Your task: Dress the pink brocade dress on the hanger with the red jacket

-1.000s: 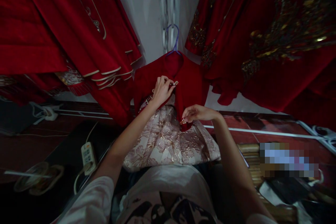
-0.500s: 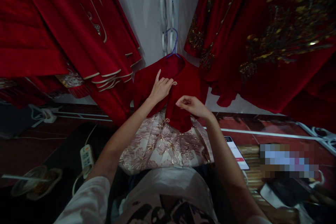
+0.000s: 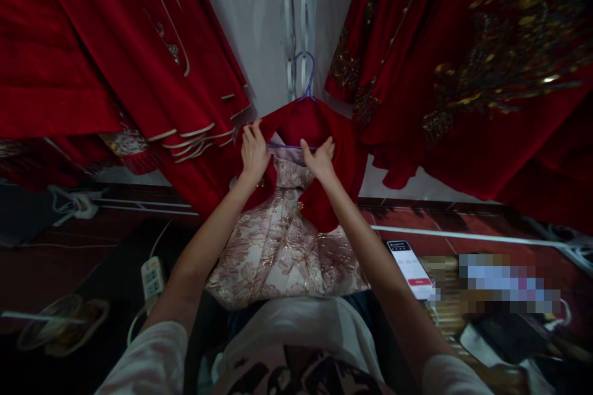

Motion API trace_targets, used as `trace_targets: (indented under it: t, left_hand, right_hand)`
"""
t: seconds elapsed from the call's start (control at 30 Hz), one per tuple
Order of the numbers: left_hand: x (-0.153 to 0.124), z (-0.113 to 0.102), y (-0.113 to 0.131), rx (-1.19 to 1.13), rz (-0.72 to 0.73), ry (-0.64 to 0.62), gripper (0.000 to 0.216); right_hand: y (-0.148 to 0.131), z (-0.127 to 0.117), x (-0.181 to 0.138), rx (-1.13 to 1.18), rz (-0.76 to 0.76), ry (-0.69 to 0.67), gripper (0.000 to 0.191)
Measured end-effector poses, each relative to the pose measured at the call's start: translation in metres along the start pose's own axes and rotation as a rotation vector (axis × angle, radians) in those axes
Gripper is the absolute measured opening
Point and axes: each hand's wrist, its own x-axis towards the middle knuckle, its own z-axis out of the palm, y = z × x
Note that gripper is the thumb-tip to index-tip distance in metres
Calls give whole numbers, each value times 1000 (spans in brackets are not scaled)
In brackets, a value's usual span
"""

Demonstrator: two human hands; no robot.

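Observation:
A small red jacket point(image 3: 349, 154) hangs on a purple hanger point(image 3: 309, 77) in front of me, its front spread apart. My left hand point(image 3: 254, 151) is closed on the front panel at the left, near the shoulder. At the opposite panel is my right hand point(image 3: 319, 157), its thumb by the hanger bar and its fingers on the red cloth. Between the panels the hanger's lower bar and the pale waistband show. Below hangs a pink and cream brocade skirt point(image 3: 282, 247) with gold threads, reaching my lap. A beaded button point(image 3: 300, 205) sits on the right panel's edge.
Red garments point(image 3: 194, 74) hang at the left, and more with gold beading point(image 3: 504, 74) at the right. A lit phone point(image 3: 412, 271) lies on a slatted bamboo surface point(image 3: 445, 315). A power strip point(image 3: 152, 278) and cable are at my left, beside a plastic container point(image 3: 50, 321).
The jacket's front has been drawn apart, baring the hanger bar and waistband. My left hand moved left onto one panel; my right hand moved up onto the other.

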Motion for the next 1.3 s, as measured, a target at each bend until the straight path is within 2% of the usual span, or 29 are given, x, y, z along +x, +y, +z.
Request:
trace_targets:
  t: [0.07,0.17,0.23,0.3,0.37,0.47,0.57,0.63,0.77,0.87,0.97,1.1,1.2,1.3]
  left_hand:
    - [16,-16,-18,58,-38,-29,42]
    - [39,-33,-39,108,-80,25,37]
    - [51,-35,-48,82,-115,64,37]
    - [61,-29,-53,0,-179,52,37]
    - [67,-20,-57,-135,-294,4,35]
    - [68,-11,-64,-396,-547,-103,21]
    - [61,-18,-75,-580,-736,-261,16]
    - [57,-29,-82,-638,-776,-385,20]
    - [57,-45,-87,-721,-721,-633,35]
    - [62,-46,-78,-789,-540,-661,47]
    - [66,-39,-65,-729,-316,-587,52]
    - [67,-28,-54,-553,-122,-472,52]
    - [63,-19,-59,-566,-117,-337,54]
    - [53,-13,-78,-585,-170,-120,53]
  right_hand:
    - [14,-19,11,-115,-101,76,99]
    - [26,-50,31,-274,-211,163,87]
    - [28,-66,45,-355,-228,203,81]
    - [30,-77,56,-420,-194,202,75]
    - [32,-86,66,-476,-157,154,71]
    - [35,-105,77,-508,-128,70,68]
    - [36,-129,88,-461,-93,14,69]
    - [37,-141,93,-396,-81,-17,68]
    - [41,-148,95,-223,-127,-85,60]
    - [48,-145,91,-93,-206,-138,50]
    - [53,-143,87,11,-257,-171,38]
    - [57,-142,86,111,-252,-105,28]
    - [65,-139,91,163,-189,3,26]
    - [82,-135,95,208,-94,143,28]
